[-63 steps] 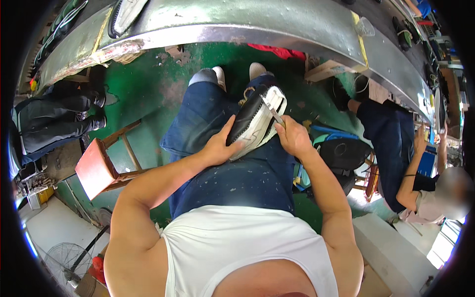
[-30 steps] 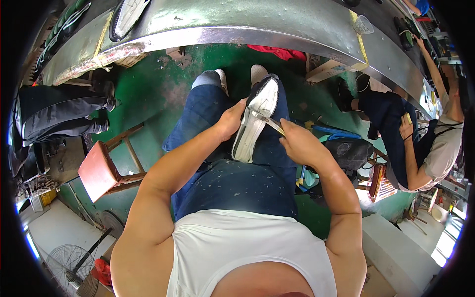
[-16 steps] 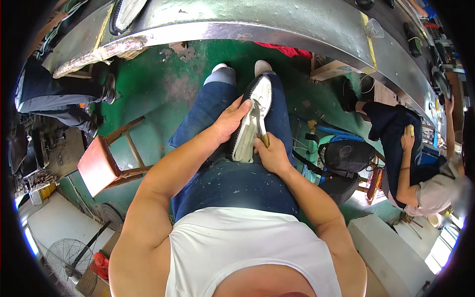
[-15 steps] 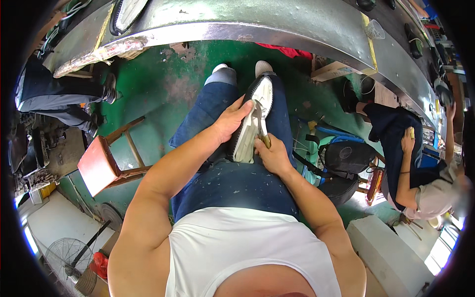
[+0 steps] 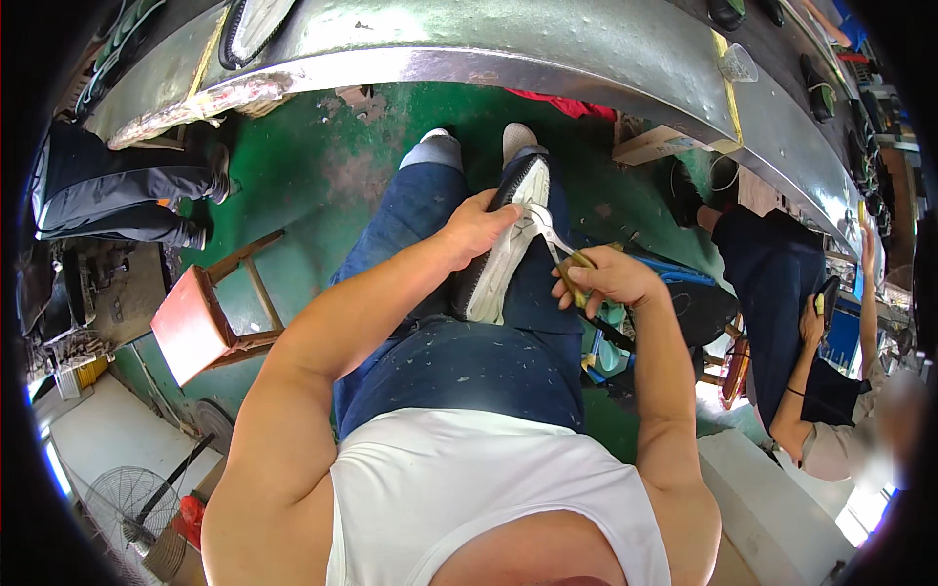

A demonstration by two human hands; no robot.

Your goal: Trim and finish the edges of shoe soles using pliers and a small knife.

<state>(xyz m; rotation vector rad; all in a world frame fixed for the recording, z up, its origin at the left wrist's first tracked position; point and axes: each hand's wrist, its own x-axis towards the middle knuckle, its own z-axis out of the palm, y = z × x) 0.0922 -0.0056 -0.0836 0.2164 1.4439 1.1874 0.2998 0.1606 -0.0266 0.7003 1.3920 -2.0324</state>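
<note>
A dark shoe with a whitish, unfinished underside (image 5: 496, 283) rests bottom up along my thighs, its toe pointing away from me. My left hand (image 5: 477, 230) grips it by its left side, with the thumb pressed on the underside. Closed around the yellowish handles of metal pincers (image 5: 549, 234) is my right hand (image 5: 614, 277), out to the right of the shoe. The rounded jaws of the pincers touch the right edge near the front part; whether they pinch any material, I cannot make out.
A metal-topped bench (image 5: 469, 61) curves across in front, with another shoe (image 5: 256, 29) on it. To the left stand a stool (image 5: 195, 327) and a fan (image 5: 132, 518). A black bag (image 5: 689, 313) is at the right. Co-workers sit on both sides; the right one's hand (image 5: 812, 320) holds a dark shoe.
My right hand has swung outward to the right, turning the pincers from along the underside to across its edge. My left hand has shifted slightly, still holding the shoe.
</note>
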